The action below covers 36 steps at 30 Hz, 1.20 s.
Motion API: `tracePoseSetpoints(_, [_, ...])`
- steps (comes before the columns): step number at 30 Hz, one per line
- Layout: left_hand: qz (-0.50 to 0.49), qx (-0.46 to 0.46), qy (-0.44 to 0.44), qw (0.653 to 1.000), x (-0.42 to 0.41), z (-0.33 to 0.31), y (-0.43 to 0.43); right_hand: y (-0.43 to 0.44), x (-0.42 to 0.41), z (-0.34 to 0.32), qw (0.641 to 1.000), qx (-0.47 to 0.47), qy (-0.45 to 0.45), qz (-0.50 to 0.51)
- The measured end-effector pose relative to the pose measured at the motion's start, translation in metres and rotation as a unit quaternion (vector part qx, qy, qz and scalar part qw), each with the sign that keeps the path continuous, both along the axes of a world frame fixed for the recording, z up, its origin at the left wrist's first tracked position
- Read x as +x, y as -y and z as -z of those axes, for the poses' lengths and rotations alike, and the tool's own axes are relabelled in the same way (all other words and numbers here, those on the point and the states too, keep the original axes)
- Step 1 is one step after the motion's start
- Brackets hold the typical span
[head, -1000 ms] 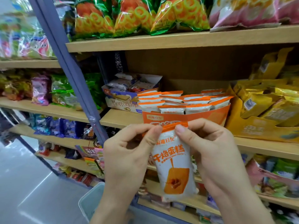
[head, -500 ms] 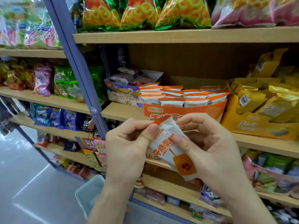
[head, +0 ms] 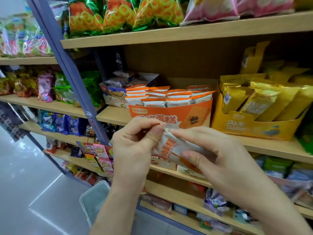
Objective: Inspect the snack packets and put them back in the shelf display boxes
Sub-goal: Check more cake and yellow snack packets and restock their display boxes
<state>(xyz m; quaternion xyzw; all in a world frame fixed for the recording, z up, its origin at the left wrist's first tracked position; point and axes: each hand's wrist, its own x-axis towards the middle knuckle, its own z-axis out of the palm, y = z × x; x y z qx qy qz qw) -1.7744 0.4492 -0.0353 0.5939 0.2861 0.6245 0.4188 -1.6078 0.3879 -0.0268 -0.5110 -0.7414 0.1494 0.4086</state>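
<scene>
The snack packet (head: 171,148) has swung round since a second ago: then it hung upright with its printed front square to the viewer, pinched by its orange top seal between both hands; half a second ago it was leaning, and now it lies nearly on its side, the top seal pointing up and to the left and the orange lettering running sideways. The left hand (head: 133,150) has kept its place at that top end, thumb and forefinger pinching the crinkled corner while the other fingers curl into the palm. The right hand (head: 216,160) has slid away from the seal and down the body of the packet; its forefinger now stretches along the upper edge and its thumb presses the white face lower down, so the fingers wrap the packet from behind. The packet is held in the air in front of the shelf (head: 115,116), just below the orange display box (head: 169,114), and the left knuckles overlap the lower front of that box. The row of matching packets (head: 169,95) stands in the box as before, orange tops up. The yellow display box (head: 254,128) sits just beside it to the right, and a pale basket (head: 94,199) shows low down near the left forearm.
</scene>
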Motion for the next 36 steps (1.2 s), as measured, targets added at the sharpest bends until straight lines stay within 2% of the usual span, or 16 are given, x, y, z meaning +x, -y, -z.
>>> tracePoseSetpoints(3, [-0.013, -0.051, 0.085, 0.995, 0.007, -0.003, 0.001, 0.003, 0.017, -0.005, 0.993, -0.058, 0.106, -0.017])
tracePoseSetpoints(5, [-0.007, -0.064, 0.100, 0.993, 0.011, -0.003, -0.001, 0.003, 0.023, -0.008, 0.995, -0.052, 0.082, -0.030])
tracePoseSetpoints(7, [0.002, -0.063, 0.084, 0.994, 0.012, -0.001, -0.004, 0.001, 0.028, -0.006, 0.999, -0.040, 0.004, -0.032])
tracePoseSetpoints(9, [0.017, -0.035, 0.030, 0.999, 0.008, -0.001, -0.008, -0.003, 0.032, -0.002, 0.999, -0.027, -0.039, -0.015])
tracePoseSetpoints(12, [0.058, 0.032, -0.102, 0.993, -0.004, -0.010, -0.011, -0.008, 0.037, 0.002, 0.999, -0.021, -0.022, 0.012])
tracePoseSetpoints(15, [0.031, 0.114, -0.283, 0.952, -0.013, -0.016, -0.015, -0.012, 0.037, 0.002, 0.999, -0.021, -0.013, 0.042])
tracePoseSetpoints(18, [-0.015, 0.157, -0.342, 0.926, -0.018, -0.018, -0.019, -0.014, 0.036, 0.002, 0.999, -0.012, 0.000, 0.045])
tracePoseSetpoints(20, [-0.047, 0.199, -0.344, 0.916, -0.020, -0.019, -0.022, -0.015, 0.036, 0.003, 0.999, -0.011, -0.028, 0.044])
tracePoseSetpoints(23, [-0.104, 0.229, -0.289, 0.924, -0.020, -0.013, -0.026, -0.014, 0.032, 0.003, 0.993, 0.008, -0.107, 0.044])
tracePoseSetpoints(26, [-0.130, 0.218, -0.237, 0.938, -0.022, -0.005, -0.031, -0.013, 0.030, 0.001, 0.984, 0.018, -0.174, 0.033])
tracePoseSetpoints(30, [-0.128, 0.177, -0.174, 0.960, -0.030, 0.001, -0.036, -0.014, 0.033, 0.003, 0.965, -0.001, -0.259, -0.051])
tracePoseSetpoints(32, [-0.129, 0.170, -0.168, 0.963, -0.033, 0.002, -0.036, -0.016, 0.032, 0.006, 0.956, 0.006, -0.286, -0.072])
tracePoseSetpoints(36, [-0.138, 0.179, -0.188, 0.956, -0.034, -0.001, -0.034, -0.019, 0.023, 0.009, 0.951, 0.042, -0.300, -0.053])
